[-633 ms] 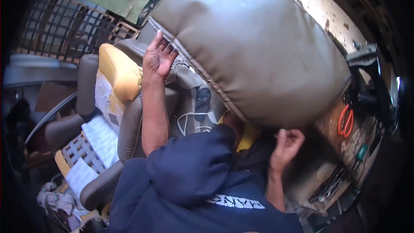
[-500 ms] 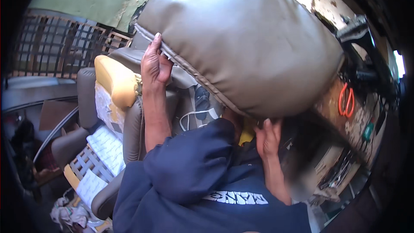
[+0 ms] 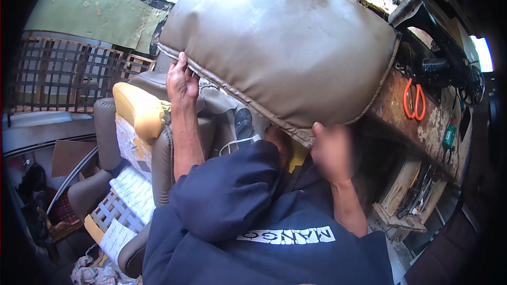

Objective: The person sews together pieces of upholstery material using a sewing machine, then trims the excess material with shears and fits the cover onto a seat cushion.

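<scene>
A large padded grey-brown leatherette cushion (image 3: 280,53) with a piped seam spans the upper middle. My left hand (image 3: 182,82) grips its seam at the left, thumb up against the edge, fingers curled underneath. My right hand (image 3: 332,153) is at the cushion's lower edge, thumb upright against the piping; the other fingers are blurred. Below the cushion, a black sandal (image 3: 243,124) and a pale cord show. Left of my left forearm are yellow foam (image 3: 138,105) and grey-brown padded chair parts (image 3: 103,126).
A worn wooden bench (image 3: 391,100) at right holds a black sewing machine (image 3: 433,63), orange-handled scissors (image 3: 414,100) and a green tool (image 3: 449,133). Below is a wooden tool box (image 3: 401,200). A webbed frame (image 3: 68,74) and green panel (image 3: 90,16) stand at upper left; rags (image 3: 92,269) lie lower left.
The cushion has shifted leftward in view, with my left hand moving along with it. My right hand has risen to the cushion's lower edge. The bench shows more fully.
</scene>
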{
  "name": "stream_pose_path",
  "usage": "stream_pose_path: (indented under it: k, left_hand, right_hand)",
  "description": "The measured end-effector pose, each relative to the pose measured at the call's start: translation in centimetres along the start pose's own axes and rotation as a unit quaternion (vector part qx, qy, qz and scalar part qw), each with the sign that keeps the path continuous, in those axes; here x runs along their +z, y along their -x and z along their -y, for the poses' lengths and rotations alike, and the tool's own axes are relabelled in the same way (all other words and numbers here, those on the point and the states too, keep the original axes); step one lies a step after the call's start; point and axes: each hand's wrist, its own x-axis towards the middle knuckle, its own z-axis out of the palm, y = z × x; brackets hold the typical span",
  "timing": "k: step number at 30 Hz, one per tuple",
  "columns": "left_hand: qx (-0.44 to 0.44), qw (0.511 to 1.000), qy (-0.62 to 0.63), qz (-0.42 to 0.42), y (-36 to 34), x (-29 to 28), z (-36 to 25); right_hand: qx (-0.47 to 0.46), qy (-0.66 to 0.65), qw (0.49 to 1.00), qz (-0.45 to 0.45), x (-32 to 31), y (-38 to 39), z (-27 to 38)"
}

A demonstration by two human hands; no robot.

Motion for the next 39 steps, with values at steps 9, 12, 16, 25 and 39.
stream_pose_path:
  k: [9, 12, 16, 25, 39]
  left_hand:
    - [-0.067, 0.998, 0.006, -0.018, -1.9, -2.6, -2.5]
    - [-0.064, 0.997, 0.026, -0.017, -2.2, -2.4, -2.1]
    - [-0.058, 0.997, 0.04, -0.022, 1.3, 0.1, -0.1]
    - [-0.351, 0.746, -0.256, 0.505, 15.2, -0.2, 9.5]
    - [-0.454, 0.762, -0.11, 0.448, 17.8, 4.9, 13.0]
  right_hand:
    - [0.102, 0.181, 0.973, 0.102, -2.6, 2.3, -0.7]
    - [0.079, 0.223, 0.97, 0.058, -5.4, 3.3, -1.4]
    - [0.104, 0.262, 0.954, 0.1, -7.5, 4.5, -1.7]
    - [-0.111, 0.545, 0.831, -0.013, -10.8, 4.1, 7.8]
    - [-0.172, 0.73, 0.609, -0.257, -21.3, -5.8, 15.8]
